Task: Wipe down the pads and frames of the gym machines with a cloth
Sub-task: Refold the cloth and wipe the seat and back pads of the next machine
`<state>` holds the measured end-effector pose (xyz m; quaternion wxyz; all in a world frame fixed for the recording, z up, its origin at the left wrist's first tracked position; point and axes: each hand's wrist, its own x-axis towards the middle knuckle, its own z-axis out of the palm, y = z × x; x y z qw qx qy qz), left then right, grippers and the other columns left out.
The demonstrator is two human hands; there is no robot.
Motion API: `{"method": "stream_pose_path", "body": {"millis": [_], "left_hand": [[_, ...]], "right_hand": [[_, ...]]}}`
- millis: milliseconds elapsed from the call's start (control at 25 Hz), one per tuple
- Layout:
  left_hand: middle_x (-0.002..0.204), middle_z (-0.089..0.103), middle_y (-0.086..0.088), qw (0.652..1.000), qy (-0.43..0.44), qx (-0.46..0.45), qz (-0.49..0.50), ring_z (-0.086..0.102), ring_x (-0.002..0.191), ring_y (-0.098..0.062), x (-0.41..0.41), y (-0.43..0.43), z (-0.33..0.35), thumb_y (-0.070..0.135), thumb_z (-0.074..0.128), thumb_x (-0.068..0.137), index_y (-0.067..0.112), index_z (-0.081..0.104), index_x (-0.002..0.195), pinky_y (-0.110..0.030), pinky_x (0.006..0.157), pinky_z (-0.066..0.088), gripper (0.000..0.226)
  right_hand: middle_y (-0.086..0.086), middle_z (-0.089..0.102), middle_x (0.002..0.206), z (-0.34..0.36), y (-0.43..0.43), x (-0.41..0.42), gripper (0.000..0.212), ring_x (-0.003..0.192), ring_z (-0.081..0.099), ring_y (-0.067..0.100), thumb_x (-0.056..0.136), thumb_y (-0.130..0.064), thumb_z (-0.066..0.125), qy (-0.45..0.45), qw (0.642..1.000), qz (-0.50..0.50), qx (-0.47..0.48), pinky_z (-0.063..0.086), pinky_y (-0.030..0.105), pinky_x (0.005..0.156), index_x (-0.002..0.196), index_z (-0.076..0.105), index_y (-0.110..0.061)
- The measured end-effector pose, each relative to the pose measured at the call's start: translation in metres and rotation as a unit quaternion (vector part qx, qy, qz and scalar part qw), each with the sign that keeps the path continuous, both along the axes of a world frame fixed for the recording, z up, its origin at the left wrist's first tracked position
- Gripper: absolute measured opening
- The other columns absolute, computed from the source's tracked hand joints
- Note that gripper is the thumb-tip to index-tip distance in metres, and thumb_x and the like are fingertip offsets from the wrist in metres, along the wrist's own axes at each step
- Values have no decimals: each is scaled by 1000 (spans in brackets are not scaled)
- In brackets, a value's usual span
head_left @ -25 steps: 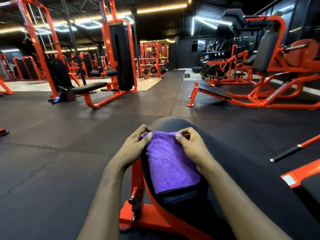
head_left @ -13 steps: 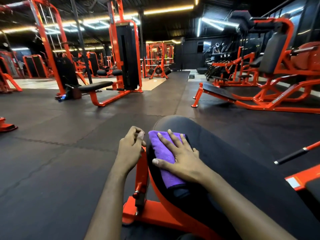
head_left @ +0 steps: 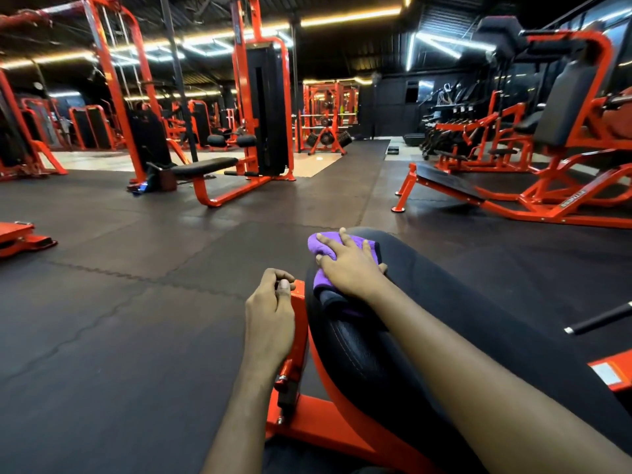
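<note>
A long black pad (head_left: 444, 302) on an orange frame (head_left: 318, 425) runs away from me at the lower right. A purple cloth (head_left: 316, 246) lies bunched at the pad's far left end. My right hand (head_left: 349, 268) lies flat on the cloth with fingers spread, pressing it onto the pad. My left hand (head_left: 270, 313) is curled beside the pad, resting by the orange upright post of the frame, with nothing in it. Part of the cloth is hidden under my right hand.
Black rubber floor tiles (head_left: 136, 302) spread to the left and ahead. An orange cable machine with a bench (head_left: 212, 169) stands ahead left, a large orange plate-loaded machine (head_left: 547, 186) ahead right. A black-gripped handle (head_left: 598, 321) juts in at right. An orange base (head_left: 20, 237) sits at far left.
My left hand let go of the cloth and curled beside the frame. My right hand flattened on the cloth and slid it toward the pad's far end, bunching it.
</note>
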<state>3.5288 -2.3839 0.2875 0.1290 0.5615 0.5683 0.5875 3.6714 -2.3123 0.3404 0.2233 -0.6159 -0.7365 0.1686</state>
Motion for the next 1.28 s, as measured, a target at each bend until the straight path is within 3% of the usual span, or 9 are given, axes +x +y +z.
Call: {"method": "stream_pose_path", "body": {"millis": [200,360,480,720,920,1080,1160,1280], "left_hand": [[88,68,7,999,-39,18,23,65,86,-17,8,15,1,13,43,102,23,59,90,-42,80,54,22],[89,67,4,998,-38,3,44,62,83,-21,26,34,18,16,41,103,17,57,92,-38,74,48,20],[94,67,-5,996,3,-74,41,58,90,-30,40,56,33,23,37,104,13,58,97,-36,75,42,24],[120,61,-17,968,131,-214,-7,54,109,-37,57,109,55,29,31,104,15,57,112,-39,90,42,30],[148,49,-11,936,207,-281,-54,44,136,-32,59,148,52,33,31,105,27,46,145,-37,113,33,43],[151,48,-8,943,211,-254,-47,40,140,-29,60,151,50,27,33,107,24,46,146,-32,114,29,42],[150,48,-8,947,203,-245,-46,41,140,-29,59,153,49,26,34,107,24,48,145,-33,115,29,41],[149,50,-9,952,188,-237,-40,42,138,-30,57,156,45,26,35,106,24,50,144,-34,114,30,41]], "right_hand": [[-22,-4,167,-31,-48,18,54,156,-4,23,101,-54,37,-23,997,19,67,9,70,116,150,15,-62],[-16,-2,168,-15,-4,9,53,155,-5,30,101,-49,37,4,999,3,46,7,73,114,152,22,-57],[-12,2,169,-6,43,11,53,155,-4,33,99,-43,40,38,999,-11,15,4,74,113,151,31,-53],[-10,10,169,-4,117,35,49,155,-2,30,98,-39,39,76,996,-35,-17,2,70,114,145,42,-51],[-11,34,159,-16,159,72,43,151,18,26,96,-43,38,83,994,-68,-16,13,63,115,136,54,-48],[-16,55,137,-31,185,100,49,135,43,22,81,-54,33,90,992,-91,-21,24,58,111,125,56,-58],[-20,59,133,-38,192,116,44,128,49,21,80,-51,33,112,988,-99,-40,24,56,110,114,54,-69],[-19,62,130,-48,194,141,37,125,52,23,81,-46,36,147,975,-144,-79,23,57,110,98,57,-72]]}}
